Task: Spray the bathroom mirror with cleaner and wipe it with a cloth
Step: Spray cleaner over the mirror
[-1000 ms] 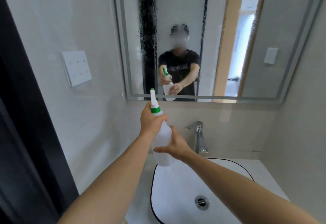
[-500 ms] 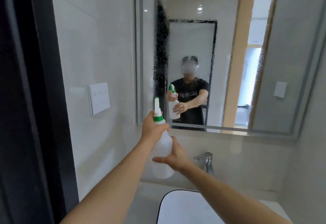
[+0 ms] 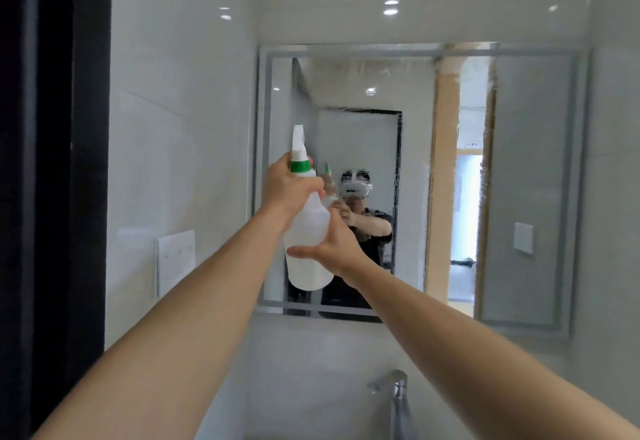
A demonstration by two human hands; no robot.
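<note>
Dark door frame (image 3: 52, 162): runs top to bottom along the far left edge.

Wall panel (image 3: 175, 261): white, rectangular, with small dots on its face, mounted on the pale tiled left wall, below and left of the mirror.

Left hand (image 3: 289, 188): arm raised from lower left; grip wrapped round the neck of the spray bottle just under its green collar, fingers curled to the far side.

Spray bottle (image 3: 308, 242): translucent white body, green collar, white nozzle head pointing up; held upright in front of the mirror's left part, between both hands.

Right hand (image 3: 334, 247): arm raised from lower right; grip cupped round the lower body of the bottle, thumb lying across the near side.

Mirror (image 3: 533, 180): rectangular, pale frosted border, fixed to the back wall; droplets and streaks visible on the glass, thickest near the upper edge and along the reflected door edges. Reflects the person holding the bottle and a lit doorway.

Faucet (image 3: 393, 391): chrome, bottom centre, below the mirror, only partly in view.
</note>
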